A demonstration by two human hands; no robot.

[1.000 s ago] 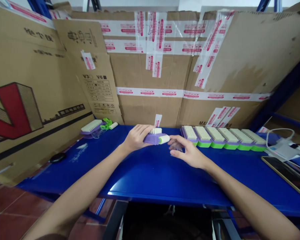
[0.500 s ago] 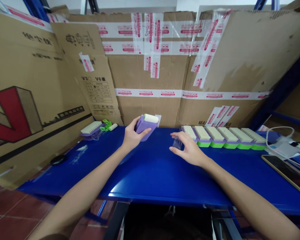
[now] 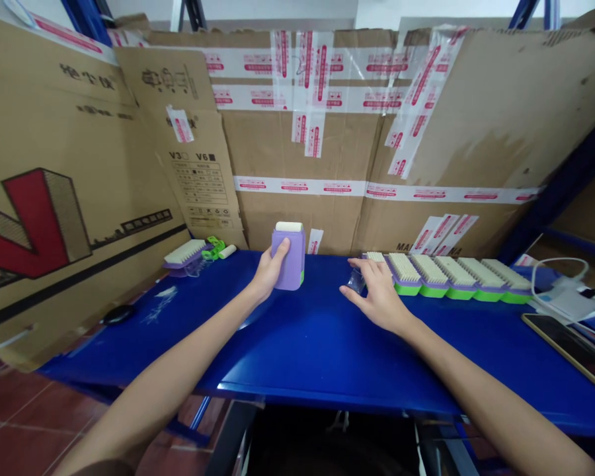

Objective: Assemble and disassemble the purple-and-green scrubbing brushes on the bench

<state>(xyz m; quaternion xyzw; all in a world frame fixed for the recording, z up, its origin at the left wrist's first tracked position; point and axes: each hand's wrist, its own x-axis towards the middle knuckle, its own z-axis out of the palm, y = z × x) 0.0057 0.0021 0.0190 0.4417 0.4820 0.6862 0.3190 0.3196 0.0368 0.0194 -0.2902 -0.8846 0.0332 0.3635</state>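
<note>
My left hand (image 3: 272, 271) is closed round a purple plastic brush (image 3: 291, 264), thumb flat on its smooth face. The brush stands upright above the table, with a white roller (image 3: 289, 227) at its top end and a bit of green at its lower right edge. My right hand (image 3: 379, 294) curves round a small clear plastic piece (image 3: 356, 280) between thumb and fingers, at the left end of a row of brushes. The nearest brush (image 3: 374, 256) in that row is partly hidden behind my fingers; whether the clear piece is joined to it I cannot tell.
Several purple-and-green brushes (image 3: 431, 272) lie bristles up along the back right. Another brush (image 3: 185, 254), a green part (image 3: 213, 248) and a white roller (image 3: 227, 252) sit back left. A phone (image 3: 570, 347) and white cables (image 3: 558, 277) are at right. Cardboard (image 3: 297, 139) walls the blue table (image 3: 302, 357).
My left hand has turned the purple brush from a tilt to upright, its flat face now towards me. My right hand stays at the clear piece. The view has shifted slightly.
</note>
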